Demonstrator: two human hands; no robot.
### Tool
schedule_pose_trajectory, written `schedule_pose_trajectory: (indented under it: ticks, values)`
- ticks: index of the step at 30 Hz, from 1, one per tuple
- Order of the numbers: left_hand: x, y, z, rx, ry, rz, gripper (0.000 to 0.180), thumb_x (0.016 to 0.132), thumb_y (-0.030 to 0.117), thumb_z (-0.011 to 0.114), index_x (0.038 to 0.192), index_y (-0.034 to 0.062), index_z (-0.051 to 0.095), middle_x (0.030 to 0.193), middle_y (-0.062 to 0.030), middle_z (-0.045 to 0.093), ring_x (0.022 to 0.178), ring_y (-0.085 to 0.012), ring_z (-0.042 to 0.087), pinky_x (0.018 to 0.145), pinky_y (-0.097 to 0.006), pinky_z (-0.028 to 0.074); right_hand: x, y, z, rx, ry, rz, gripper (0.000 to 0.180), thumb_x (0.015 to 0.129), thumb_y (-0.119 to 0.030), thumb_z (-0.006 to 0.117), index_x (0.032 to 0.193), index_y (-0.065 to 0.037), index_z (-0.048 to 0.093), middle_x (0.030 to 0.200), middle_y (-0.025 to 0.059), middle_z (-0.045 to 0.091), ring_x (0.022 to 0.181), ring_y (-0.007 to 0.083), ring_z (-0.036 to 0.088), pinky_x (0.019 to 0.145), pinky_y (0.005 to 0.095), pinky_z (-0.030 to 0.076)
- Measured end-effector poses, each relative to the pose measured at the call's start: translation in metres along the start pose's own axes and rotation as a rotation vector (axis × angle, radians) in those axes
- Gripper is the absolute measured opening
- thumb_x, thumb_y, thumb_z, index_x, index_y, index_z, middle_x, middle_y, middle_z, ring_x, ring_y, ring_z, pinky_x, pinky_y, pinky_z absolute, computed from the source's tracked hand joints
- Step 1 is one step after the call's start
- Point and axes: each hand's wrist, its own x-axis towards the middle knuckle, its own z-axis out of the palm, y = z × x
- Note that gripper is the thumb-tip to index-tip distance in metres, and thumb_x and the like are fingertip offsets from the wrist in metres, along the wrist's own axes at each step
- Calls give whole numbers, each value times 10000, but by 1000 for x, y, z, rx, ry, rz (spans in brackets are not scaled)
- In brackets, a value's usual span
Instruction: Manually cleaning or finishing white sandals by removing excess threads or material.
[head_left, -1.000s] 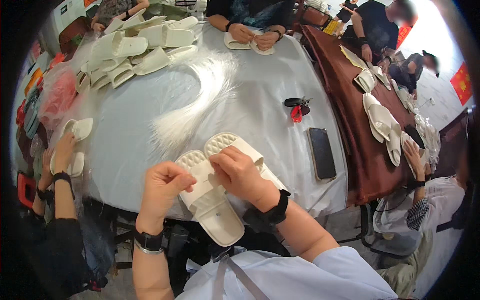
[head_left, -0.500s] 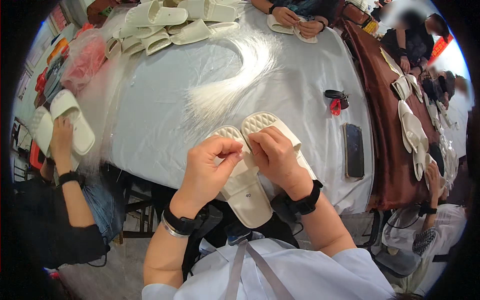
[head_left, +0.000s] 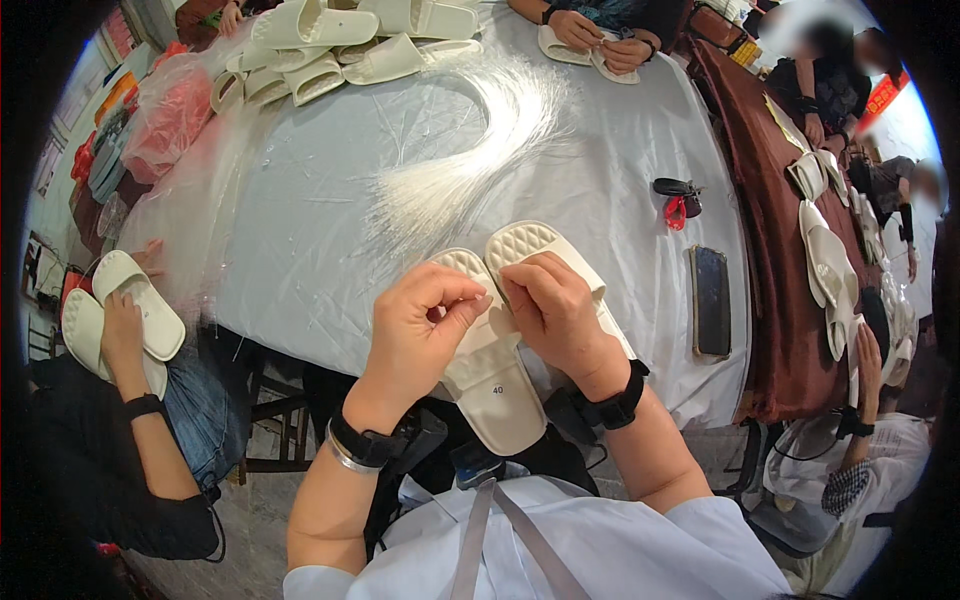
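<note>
A pair of cream slide slippers lies side by side at the table's near edge. The left slipper (head_left: 493,398) has its heel towards me, and the right slipper (head_left: 522,240) shows its quilted toe end. Above the left one, my left hand (head_left: 425,325) is closed, thumb and forefinger pinched together. My right hand (head_left: 555,312) is closed too, fingers curled over the straps between the slippers. Whatever thin thing the fingertips hold is too small to make out. Beyond the slippers spreads a fanned bundle of thin clear plastic strands (head_left: 440,195).
A phone (head_left: 711,302) and a small black-and-red tool (head_left: 676,200) lie on the right of the silver tablecloth (head_left: 320,220). Slippers are heaped (head_left: 385,60) at the far left. Co-workers handle slippers at the left, far side and right, along a brown-covered table (head_left: 770,330).
My hands and the slippers stay almost in place. At the left, the co-worker's slipper pair has moved lower and tilted. At the right, a co-worker's hand has shifted slightly.
</note>
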Motion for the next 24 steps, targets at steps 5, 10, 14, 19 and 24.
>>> schedule_pose_trajectory:
  ticks: [5, 10, 14, 19, 24]
  values:
    - [-2, -14, 5, -367, -123, -356, 66, 854, 29, 701, 907, -4, 679, 793, 0, 670, 705, -52, 571, 639, -211, 478, -1, -1, -3, 82, -8, 30, 157, 770, 66, 646, 906, -4, 614, 744, 123, 588, 691, 301, 575, 617, 371, 469]
    - [3, -21, 6, -434, -155, -394, 90, 857, 3, 688, 944, 1, 663, 817, -12, 662, 728, -57, 590, 658, -208, 499, -2, 0, -5, 122, -9, 48, 170, 759, 56, 658, 914, -6, 629, 754, 115, 599, 692, 289, 579, 620, 367, 474]
    - [5, -23, 6, -412, -181, -390, 80, 857, 4, 687, 933, -8, 669, 826, -23, 673, 741, -65, 603, 674, -216, 510, -1, 0, -6, 100, -48, 16, 175, 751, 42, 664, 916, -12, 638, 760, 104, 605, 704, 278, 589, 631, 363, 486]
    - [5, -25, 6, -395, -174, -387, 72, 861, 17, 688, 926, -14, 681, 839, -20, 682, 751, -47, 602, 668, -196, 498, 0, -1, -7, 106, -60, 20, 173, 752, 38, 666, 914, -17, 643, 758, 101, 606, 712, 276, 595, 636, 365, 493]
    - [6, -24, 6, -406, -176, -396, 67, 858, 12, 688, 920, -16, 687, 835, -22, 681, 747, -47, 601, 663, -197, 498, -1, 3, -6, 94, -74, -4, 180, 746, 37, 668, 915, -19, 643, 754, 101, 604, 708, 276, 594, 637, 365, 494]
